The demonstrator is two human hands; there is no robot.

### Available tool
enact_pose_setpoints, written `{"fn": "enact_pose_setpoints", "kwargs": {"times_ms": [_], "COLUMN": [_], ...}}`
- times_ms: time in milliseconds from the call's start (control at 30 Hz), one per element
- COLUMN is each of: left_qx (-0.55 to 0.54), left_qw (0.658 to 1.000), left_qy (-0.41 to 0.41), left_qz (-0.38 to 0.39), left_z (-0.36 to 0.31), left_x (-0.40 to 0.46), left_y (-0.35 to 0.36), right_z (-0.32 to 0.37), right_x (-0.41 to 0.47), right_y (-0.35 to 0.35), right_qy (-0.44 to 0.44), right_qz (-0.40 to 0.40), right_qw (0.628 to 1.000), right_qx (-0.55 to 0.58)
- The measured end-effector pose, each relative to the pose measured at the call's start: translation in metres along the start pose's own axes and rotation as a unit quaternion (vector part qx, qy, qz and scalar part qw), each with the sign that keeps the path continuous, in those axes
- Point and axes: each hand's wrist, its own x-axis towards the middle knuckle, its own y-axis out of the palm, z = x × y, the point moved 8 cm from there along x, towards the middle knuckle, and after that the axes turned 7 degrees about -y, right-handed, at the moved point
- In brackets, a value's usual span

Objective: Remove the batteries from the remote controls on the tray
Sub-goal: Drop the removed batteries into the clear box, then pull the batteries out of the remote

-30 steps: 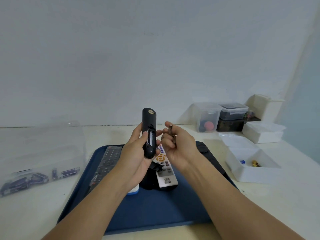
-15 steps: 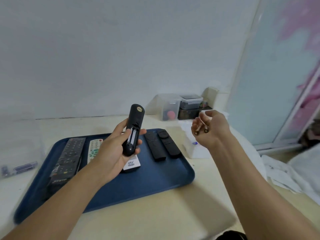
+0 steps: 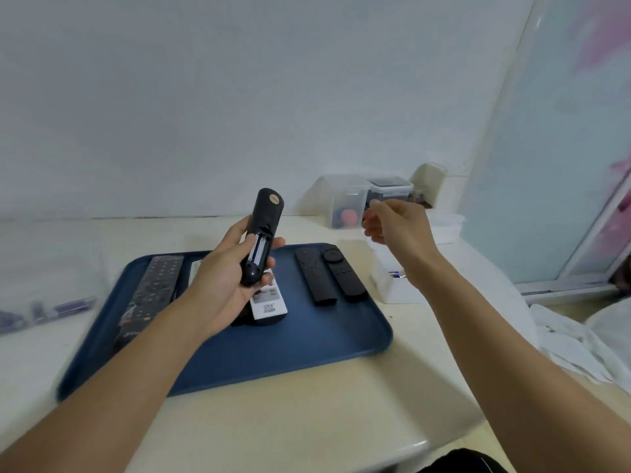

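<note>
My left hand (image 3: 222, 281) grips a slim black remote (image 3: 264, 230) upright above the blue tray (image 3: 307, 349); its back faces me and the open battery bay looks empty. My right hand (image 3: 397, 225) hovers with relaxed fingers over a white box (image 3: 392, 291), holding nothing I can see. Small batteries (image 3: 396, 274) lie inside that box. On the tray lie a white remote (image 3: 268, 307), two slim black remotes (image 3: 312, 276) (image 3: 345, 274) and a large black remote (image 3: 153, 288) at the left.
A clear bag (image 3: 68, 305) holding dark batteries lies left of the tray. Clear storage containers (image 3: 348, 206) stand at the back against the wall. White cloth (image 3: 573, 343) lies off the table's right edge, near a glass door.
My right hand carried two batteries from beside the remote rightwards to the white box and now holds none. My head turned right. The left hand kept hold of the black remote.
</note>
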Motion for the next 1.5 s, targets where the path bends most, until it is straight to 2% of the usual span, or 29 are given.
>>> {"fn": "enact_pose_setpoints", "kwargs": {"times_ms": [100, 167, 267, 367, 433, 533, 600, 633, 733, 800, 867, 1000, 1167, 1233, 1333, 1500], "left_qx": [-0.025, 0.009, 0.106, 0.129, 0.118, 0.122, 0.139, 0.152, 0.187, 0.170, 0.157, 0.117, 0.116, 0.125, 0.121, 0.122], "left_qw": [0.996, 0.988, 0.960, 0.933, 0.921, 0.904, 0.880, 0.858, 0.761, 0.736, 0.748, 0.788, 0.871, 0.890, 0.887, 0.874], "left_qy": [0.038, 0.083, 0.150, 0.169, 0.163, 0.156, 0.176, 0.194, 0.251, 0.272, 0.271, 0.254, 0.191, 0.172, 0.184, 0.207], "left_qz": [-0.073, -0.131, -0.209, -0.291, -0.333, -0.380, -0.420, -0.451, -0.568, -0.596, -0.586, -0.548, -0.438, -0.403, -0.406, -0.423], "left_z": [-0.029, -0.060, -0.112, -0.145, -0.154, -0.153, -0.150, -0.149, -0.144, -0.138, -0.138, -0.142, -0.143, -0.143, -0.144, -0.142], "left_x": [-0.007, -0.018, -0.046, -0.080, -0.102, -0.123, -0.134, -0.142, -0.168, -0.176, -0.173, -0.167, -0.156, -0.152, -0.154, -0.156], "left_y": [-0.028, -0.052, -0.100, -0.162, -0.203, -0.245, -0.266, -0.275, -0.300, -0.308, -0.317, -0.331, -0.340, -0.339, -0.341, -0.337], "right_z": [0.034, 0.058, 0.095, 0.122, 0.130, 0.123, 0.115, 0.110, 0.100, 0.095, 0.094, 0.097, 0.092, 0.094, 0.107, 0.128], "right_x": [-0.029, -0.045, -0.068, -0.099, -0.115, -0.129, -0.133, -0.134, -0.132, -0.127, -0.130, -0.138, -0.140, -0.141, -0.142, -0.140], "right_y": [0.083, 0.135, 0.202, 0.261, 0.298, 0.338, 0.356, 0.362, 0.370, 0.367, 0.366, 0.364, 0.369, 0.367, 0.361, 0.372], "right_qy": [-0.037, -0.089, -0.200, -0.283, -0.322, -0.326, -0.310, -0.300, -0.272, -0.264, -0.266, -0.317, -0.317, -0.306, -0.303, -0.314], "right_qz": [0.157, 0.230, 0.304, 0.388, 0.427, 0.473, 0.484, 0.485, 0.470, 0.454, 0.459, 0.480, 0.499, 0.507, 0.494, 0.445], "right_qw": [0.986, 0.969, 0.931, 0.874, 0.835, 0.794, 0.789, 0.791, 0.810, 0.828, 0.827, 0.800, 0.784, 0.777, 0.772, 0.801], "right_qx": [0.034, 0.023, -0.022, -0.073, -0.131, -0.198, -0.218, -0.222, -0.220, -0.199, -0.186, -0.171, -0.189, -0.213, -0.260, -0.248]}}
